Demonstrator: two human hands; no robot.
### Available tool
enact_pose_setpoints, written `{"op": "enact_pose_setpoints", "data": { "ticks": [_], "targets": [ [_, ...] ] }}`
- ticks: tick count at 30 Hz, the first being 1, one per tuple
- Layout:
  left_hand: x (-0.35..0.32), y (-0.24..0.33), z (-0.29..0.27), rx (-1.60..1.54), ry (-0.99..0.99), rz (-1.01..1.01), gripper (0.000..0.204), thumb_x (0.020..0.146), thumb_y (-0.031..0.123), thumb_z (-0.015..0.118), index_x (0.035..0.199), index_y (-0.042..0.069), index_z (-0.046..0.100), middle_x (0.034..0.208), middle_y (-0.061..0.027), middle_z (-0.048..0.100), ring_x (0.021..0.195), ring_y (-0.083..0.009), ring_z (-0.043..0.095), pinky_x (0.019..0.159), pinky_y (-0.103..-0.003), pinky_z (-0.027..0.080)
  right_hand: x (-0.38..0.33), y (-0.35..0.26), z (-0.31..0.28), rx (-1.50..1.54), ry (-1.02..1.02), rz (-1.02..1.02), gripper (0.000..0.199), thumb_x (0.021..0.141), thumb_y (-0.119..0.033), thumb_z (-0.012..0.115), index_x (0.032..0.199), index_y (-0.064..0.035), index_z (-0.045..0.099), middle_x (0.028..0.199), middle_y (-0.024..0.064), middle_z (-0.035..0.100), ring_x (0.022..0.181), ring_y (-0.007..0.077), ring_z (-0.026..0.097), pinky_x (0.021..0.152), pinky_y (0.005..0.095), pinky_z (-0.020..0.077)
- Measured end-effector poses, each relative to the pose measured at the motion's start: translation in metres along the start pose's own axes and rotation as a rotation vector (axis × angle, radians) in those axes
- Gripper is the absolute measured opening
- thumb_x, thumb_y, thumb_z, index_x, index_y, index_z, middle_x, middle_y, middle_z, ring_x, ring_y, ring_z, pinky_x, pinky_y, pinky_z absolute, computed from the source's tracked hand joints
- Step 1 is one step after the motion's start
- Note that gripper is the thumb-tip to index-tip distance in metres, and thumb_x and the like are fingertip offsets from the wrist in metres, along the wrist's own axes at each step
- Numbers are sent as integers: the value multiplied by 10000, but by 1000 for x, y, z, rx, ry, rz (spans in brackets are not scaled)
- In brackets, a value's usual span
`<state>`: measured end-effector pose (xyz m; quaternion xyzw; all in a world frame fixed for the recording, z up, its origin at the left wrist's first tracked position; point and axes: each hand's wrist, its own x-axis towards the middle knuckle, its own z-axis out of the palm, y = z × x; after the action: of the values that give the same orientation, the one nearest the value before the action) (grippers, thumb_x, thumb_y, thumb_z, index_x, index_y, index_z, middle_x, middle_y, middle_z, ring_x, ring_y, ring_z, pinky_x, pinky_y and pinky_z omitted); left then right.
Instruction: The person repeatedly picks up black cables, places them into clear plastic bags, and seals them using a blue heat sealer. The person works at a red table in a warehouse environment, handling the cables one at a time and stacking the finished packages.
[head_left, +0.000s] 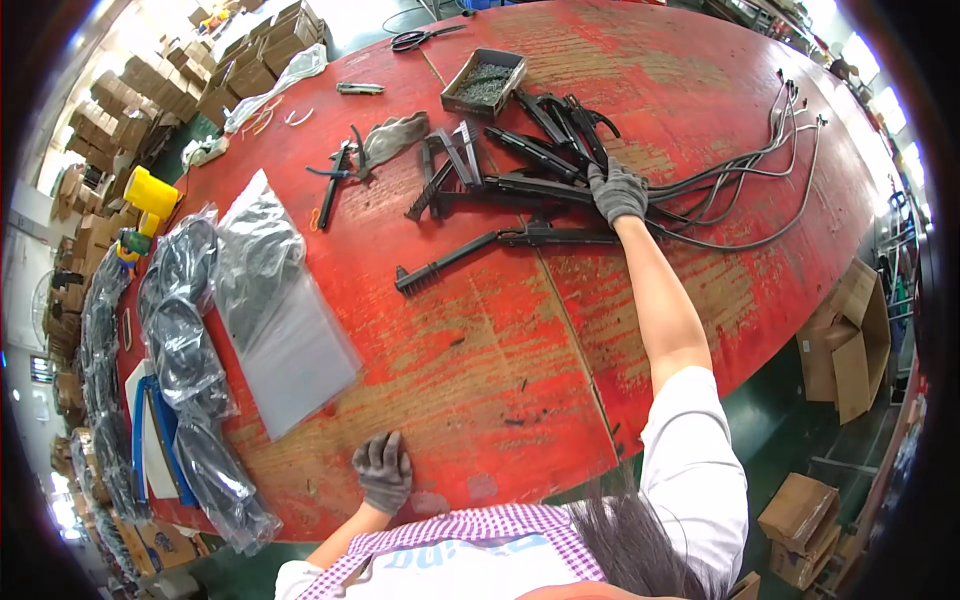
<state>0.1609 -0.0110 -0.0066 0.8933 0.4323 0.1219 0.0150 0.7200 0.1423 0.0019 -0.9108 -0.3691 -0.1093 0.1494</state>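
**While the right hand lies across the black tools, the left hand rests well apart from them**

Where the grey cords (730,249) meet the handles, the gloved right hand (618,192) lies over the cluster of black corded tools (540,188), at its right end. Its fingers point away from the body and bend down over the handles; I cannot tell whether they grip one or merely lie on top.

The tool nearest the person, a black comb-toothed styling tool (508,238), lies on the worn red table (480,385) just below the cluster. Its long axis runs left to right, with the comb end to the left and slightly nearer the body. The other end passes by the right wrist, which hides it. From the right fingers, this tool's visible length lies to the left and toward the person.

The right hand is clearly the nearer one. The gloved left hand (383,473) rests by the near edge, fingers loosely curled, its palm hidden; nothing shows in it. Clear plastic bags (298,345) lie to its upper left, and an open box of small metal parts (484,82) stands beyond the cluster.
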Motion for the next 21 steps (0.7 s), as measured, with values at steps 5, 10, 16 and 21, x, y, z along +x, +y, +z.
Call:
{"op": "enact_pose_setpoints", "data": {
  "ticks": [5, 10, 16, 21],
  "targets": [
    [-6, -7, -2, -48, 62, 18, 374, 734, 187, 556, 1097, 112, 505, 1064, -97, 513, 967, -292, 481, 836, -426, 346, -59, -29, -29, 320, 259, -405, 473, 753, -472, 545, 1028, -87, 547, 983, 121, 567, 947, 304, 515, 843, 463, 370],
    [-7, -11, -1, -148, 99, 23, 347, 725, 151, 574, 1066, 112, 527, 1053, -115, 519, 969, -296, 489, 839, -432, 364, -129, -26, -51, -246, -6, -413, 364, 713, -412, 593, 937, -126, 573, 947, 58, 577, 935, 227, 520, 839, 403, 357],
    [7, -20, -41, -350, 158, 200, 275, 708, 59, 589, 980, 87, 569, 1000, -140, 540, 942, -322, 504, 812, -417, 407, -150, -1, -84, -498, -375, -553, 212, 796, -176, 480, 975, -152, 592, 994, 59, 575, 964, 212, 524, 774, 420, 395],
    [12, -43, -59, -465, 251, 115, 140, 755, 106, 578, 886, 63, 602, 898, -129, 587, 877, -313, 542, 786, -385, 434, -242, -40, -159, -307, -379, -993, 123, 677, -206, 569, 645, -104, 630, 621, 90, 607, 614, 249, 604, 512, 360, 466]
  ]
}}
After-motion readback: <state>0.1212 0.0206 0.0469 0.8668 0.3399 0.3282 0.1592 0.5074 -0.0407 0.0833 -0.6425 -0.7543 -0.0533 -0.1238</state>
